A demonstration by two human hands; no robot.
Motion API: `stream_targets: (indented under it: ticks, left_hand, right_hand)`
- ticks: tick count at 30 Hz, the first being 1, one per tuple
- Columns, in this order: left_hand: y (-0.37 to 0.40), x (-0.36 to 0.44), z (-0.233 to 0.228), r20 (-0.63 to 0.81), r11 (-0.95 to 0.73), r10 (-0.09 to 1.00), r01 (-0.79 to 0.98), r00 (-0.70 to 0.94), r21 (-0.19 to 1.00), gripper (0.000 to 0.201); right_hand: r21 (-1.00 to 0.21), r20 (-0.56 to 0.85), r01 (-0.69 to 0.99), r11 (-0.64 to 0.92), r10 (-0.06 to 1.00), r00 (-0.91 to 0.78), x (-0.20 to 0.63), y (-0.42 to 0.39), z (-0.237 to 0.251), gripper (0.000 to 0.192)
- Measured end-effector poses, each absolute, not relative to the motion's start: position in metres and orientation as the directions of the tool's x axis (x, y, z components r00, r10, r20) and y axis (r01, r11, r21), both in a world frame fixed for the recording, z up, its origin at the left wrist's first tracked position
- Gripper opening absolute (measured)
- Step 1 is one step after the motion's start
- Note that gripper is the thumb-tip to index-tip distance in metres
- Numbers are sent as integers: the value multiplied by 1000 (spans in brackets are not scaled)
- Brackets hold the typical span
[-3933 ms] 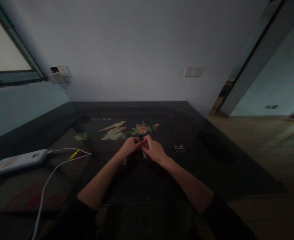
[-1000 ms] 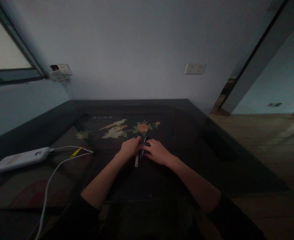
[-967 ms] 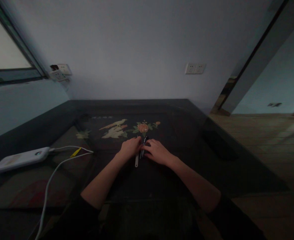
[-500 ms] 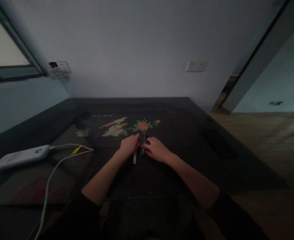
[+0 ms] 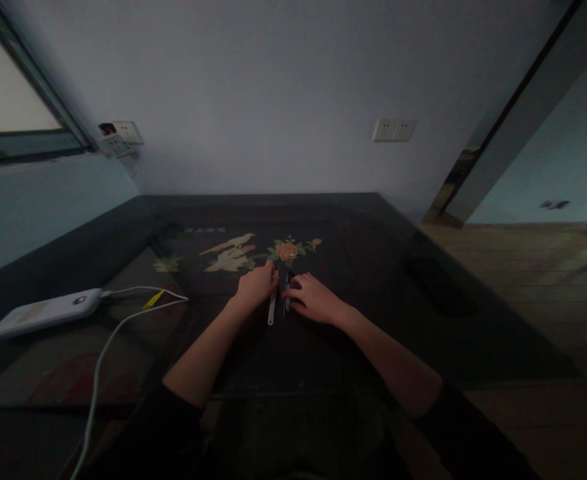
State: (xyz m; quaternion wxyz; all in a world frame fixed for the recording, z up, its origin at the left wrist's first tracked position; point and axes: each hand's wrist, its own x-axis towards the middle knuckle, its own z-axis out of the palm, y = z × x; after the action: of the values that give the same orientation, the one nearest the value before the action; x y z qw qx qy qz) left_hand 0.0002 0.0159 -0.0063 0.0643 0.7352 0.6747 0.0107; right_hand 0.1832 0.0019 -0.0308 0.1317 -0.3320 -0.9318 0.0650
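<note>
My left hand (image 5: 256,285) is closed at the upper part of a thin pale strip with a small hole at its near end (image 5: 272,312). The strip lies lengthwise, pointing away from me, and its far part is mostly behind my fingers. Just right of it, a slim dark-and-silver object (image 5: 287,303) lies almost parallel, with a narrow gap between the two. My right hand (image 5: 313,298) has its curled fingertips on that slim object from the right side. Dim light keeps its exact kind from showing.
Both hands are over a dark table (image 5: 373,253) with a flower-and-bird picture (image 5: 287,251). A white power bank (image 5: 48,313) with a white cable (image 5: 96,380) and yellow tag (image 5: 153,299) lies left. A dark flat object (image 5: 440,287) lies right. Behind is a wall with sockets (image 5: 394,130).
My left hand has shifted slightly away from me and left, and more of the pale strip shows below it. The right hand stays nearly in place on the slim object.
</note>
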Motion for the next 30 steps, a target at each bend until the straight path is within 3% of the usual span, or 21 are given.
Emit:
stream_targets:
  ticks: [18, 23, 27, 30]
  left_hand:
    - [15, 1, -8, -124, -104, 985, 990, 116, 99, 26]
    - [15, 4, -3, -77, -125, 988, 981, 137, 147, 28]
    - [11, 9, -1, -48, -184, 979, 963, 197, 196, 27]
    - [7, 14, -5, -38, -208, 975, 959, 219, 192, 25]
  right_hand:
    - [-189, 185, 666, 721, 693, -697, 181, -3, -30, 28]
    - [-202, 248, 652, 731, 682, -688, 189, 2, -19, 27]
    - [-294, 339, 734, 612, 785, -519, 202, 10, -7, 20]
    - [-315, 308, 791, 524, 845, -437, 208, 15, -9, 29]
